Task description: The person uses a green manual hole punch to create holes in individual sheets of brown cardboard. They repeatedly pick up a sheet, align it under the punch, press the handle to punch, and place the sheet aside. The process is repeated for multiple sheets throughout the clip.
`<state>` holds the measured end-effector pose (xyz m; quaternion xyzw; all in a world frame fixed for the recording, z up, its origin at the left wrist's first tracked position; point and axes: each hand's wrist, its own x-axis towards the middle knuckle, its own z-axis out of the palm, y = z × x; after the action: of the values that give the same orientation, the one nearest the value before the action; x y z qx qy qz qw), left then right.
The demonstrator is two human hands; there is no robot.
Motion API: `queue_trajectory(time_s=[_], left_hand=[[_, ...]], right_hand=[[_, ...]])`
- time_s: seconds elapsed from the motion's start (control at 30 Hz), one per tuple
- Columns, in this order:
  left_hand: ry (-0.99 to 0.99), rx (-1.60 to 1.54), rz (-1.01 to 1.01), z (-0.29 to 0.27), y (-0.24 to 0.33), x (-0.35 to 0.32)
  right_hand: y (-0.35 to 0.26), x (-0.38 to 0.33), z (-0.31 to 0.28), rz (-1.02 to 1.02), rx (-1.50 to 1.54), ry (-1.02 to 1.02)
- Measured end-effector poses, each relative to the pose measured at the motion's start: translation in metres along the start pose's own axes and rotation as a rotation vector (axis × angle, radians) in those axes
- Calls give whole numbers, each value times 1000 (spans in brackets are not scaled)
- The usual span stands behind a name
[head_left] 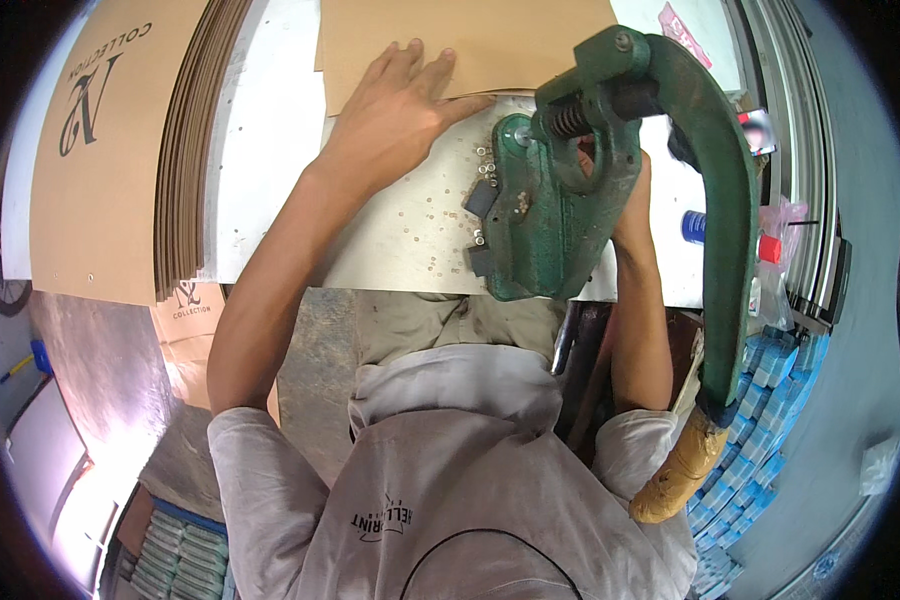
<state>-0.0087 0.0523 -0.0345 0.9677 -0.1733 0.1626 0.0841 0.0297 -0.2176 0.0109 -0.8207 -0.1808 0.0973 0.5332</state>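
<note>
My left hand [395, 115] lies with fingers spread on the near left part of a flat brown paper bag [510, 45], its thumb stretched along the bag's near edge. A green hand-lever eyelet press [555, 210] stands at the table's front edge, right of my left hand. Its long curved lever [735, 220] hangs down to a tape-wrapped handle [682, 468]. Behind the press is my right hand [633, 205], mostly hidden, so its grip does not show. Small metal rings [487, 170] and a dark block [481, 199] lie beside the press base.
A thick stack of printed brown bags [100, 150] rests on the table's left. Small round bits [432, 240] dot the white tabletop [370, 255]. A blue roll [693, 227] and plastic wrap [785, 215] sit to the right. Blue-wrapped bundles [760, 430] are piled below right.
</note>
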Motion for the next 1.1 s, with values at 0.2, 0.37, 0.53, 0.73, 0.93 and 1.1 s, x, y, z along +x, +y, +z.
queue_trajectory(time_s=[0.2, 0.37, 0.53, 0.73, 0.93, 1.1], left_hand=[[31, -37, 66, 0, -14, 1], [-9, -506, -86, -24, -38, 17], [53, -640, -137, -23, -36, 25], [274, -479, 29, 1, 6, 28], [121, -244, -23, -1, 41, 22], [147, -430, -106, -4, 57, 18]], right_hand=[[50, 7, 14, -23, 44, 9], [64, 5, 13, -36, 63, -31], [13, 7, 8, 189, 170, 164], [27, 28, 25, 169, 675, 93], [39, 14, 9, 281, 429, 67], [49, 0, -4, 367, 409, 78]])
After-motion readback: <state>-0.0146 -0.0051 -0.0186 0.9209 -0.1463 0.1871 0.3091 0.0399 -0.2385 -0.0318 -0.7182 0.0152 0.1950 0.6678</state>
